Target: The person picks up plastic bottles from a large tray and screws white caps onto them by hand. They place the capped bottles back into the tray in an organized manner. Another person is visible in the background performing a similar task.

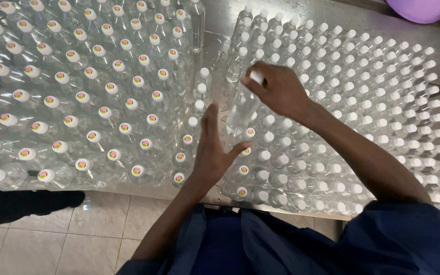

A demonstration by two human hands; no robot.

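right hand [279, 90] clamped round the white cap of a clear plastic bottle [242, 109], lifted above the rows; left hand [212, 153] open, flat, empty beside it.

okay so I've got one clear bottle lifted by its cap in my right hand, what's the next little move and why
Probably bring the open left hand up to steady the lifted bottle. The right hand grips only its white cap, so the body hangs tilted above the plain-capped bottles, and the left palm is close beside it.
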